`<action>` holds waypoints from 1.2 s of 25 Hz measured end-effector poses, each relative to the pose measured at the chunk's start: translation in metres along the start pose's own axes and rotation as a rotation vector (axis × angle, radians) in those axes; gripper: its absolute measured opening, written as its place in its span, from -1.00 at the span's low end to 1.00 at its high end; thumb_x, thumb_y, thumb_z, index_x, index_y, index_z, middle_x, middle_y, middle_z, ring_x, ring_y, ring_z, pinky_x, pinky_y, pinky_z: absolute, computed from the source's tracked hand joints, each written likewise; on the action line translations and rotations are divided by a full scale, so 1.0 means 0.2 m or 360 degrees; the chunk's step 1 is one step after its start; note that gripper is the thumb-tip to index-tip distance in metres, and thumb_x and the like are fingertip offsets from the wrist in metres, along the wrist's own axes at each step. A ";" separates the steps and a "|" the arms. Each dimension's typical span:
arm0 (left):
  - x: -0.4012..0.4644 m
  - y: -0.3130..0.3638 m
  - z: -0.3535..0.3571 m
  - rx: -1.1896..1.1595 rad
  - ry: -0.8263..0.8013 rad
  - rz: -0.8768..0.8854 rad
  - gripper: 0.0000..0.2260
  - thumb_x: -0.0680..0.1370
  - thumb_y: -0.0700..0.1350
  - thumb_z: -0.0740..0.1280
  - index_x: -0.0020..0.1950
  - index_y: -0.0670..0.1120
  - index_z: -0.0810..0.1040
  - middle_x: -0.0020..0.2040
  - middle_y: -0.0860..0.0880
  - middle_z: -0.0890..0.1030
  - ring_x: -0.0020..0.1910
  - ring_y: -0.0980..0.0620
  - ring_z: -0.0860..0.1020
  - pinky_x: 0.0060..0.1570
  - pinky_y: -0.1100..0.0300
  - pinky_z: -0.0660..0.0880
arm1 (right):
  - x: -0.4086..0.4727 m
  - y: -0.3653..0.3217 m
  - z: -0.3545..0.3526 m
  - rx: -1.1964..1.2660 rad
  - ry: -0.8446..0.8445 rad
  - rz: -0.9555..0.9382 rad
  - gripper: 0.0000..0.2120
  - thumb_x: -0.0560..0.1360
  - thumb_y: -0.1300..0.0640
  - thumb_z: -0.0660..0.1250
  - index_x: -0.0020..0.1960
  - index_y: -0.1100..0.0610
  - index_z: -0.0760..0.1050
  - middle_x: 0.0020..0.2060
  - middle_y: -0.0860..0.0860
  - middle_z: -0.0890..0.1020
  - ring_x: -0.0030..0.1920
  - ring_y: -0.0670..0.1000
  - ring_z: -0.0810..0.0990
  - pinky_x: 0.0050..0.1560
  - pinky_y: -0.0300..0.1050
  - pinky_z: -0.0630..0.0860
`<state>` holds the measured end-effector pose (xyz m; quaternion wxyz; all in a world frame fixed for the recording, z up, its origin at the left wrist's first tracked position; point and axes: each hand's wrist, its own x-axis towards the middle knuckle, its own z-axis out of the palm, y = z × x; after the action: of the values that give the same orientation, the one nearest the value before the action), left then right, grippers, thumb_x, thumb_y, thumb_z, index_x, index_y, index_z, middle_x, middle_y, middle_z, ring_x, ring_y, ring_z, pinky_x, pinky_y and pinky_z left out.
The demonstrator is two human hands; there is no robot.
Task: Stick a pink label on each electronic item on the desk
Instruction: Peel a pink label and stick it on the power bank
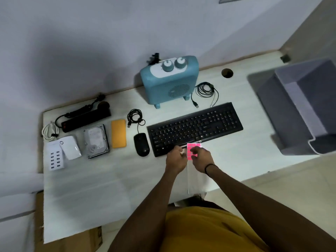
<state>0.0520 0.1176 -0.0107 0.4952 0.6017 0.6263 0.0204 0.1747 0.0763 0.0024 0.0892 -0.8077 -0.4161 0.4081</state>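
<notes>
A sheet of pink labels (193, 148) lies at the desk's front, just below the black keyboard (194, 127). My left hand (175, 160) rests on the sheet's left edge. My right hand (201, 159) has its fingertips pinched on the pink labels. Left of the keyboard lie a black mouse (141, 144), an orange phone (119, 133), a hard drive (96, 140), a white box (70, 147), a white multi-port charger (55, 158) and a black power strip (85, 119). A blue heater (168, 82) stands behind the keyboard.
A grey plastic bin (301, 106) stands at the desk's right end. A coiled black cable (205, 91) lies beside the heater, a white cable (50, 131) at the far left. A cable hole (227, 72) is near the wall. A cardboard box (69, 239) sits below the desk.
</notes>
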 end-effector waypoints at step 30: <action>-0.28 -0.07 -0.07 -0.1489 -0.0420 -0.0386 -0.83 0.62 -0.21 0.36 0.20 -0.16 0.63 0.15 -0.15 0.72 0.17 -0.15 0.68 0.22 -0.08 0.60 | -0.24 0.06 -0.09 0.0317 0.0233 -0.0497 -0.71 0.41 0.07 0.54 0.12 0.03 0.68 0.02 -0.07 0.72 -0.10 -0.07 0.65 0.04 -0.24 0.57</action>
<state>0.0209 0.0776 0.0205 0.7858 0.2355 0.5475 0.1651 0.1801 0.0375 0.0369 0.2610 -0.7480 -0.4864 0.3686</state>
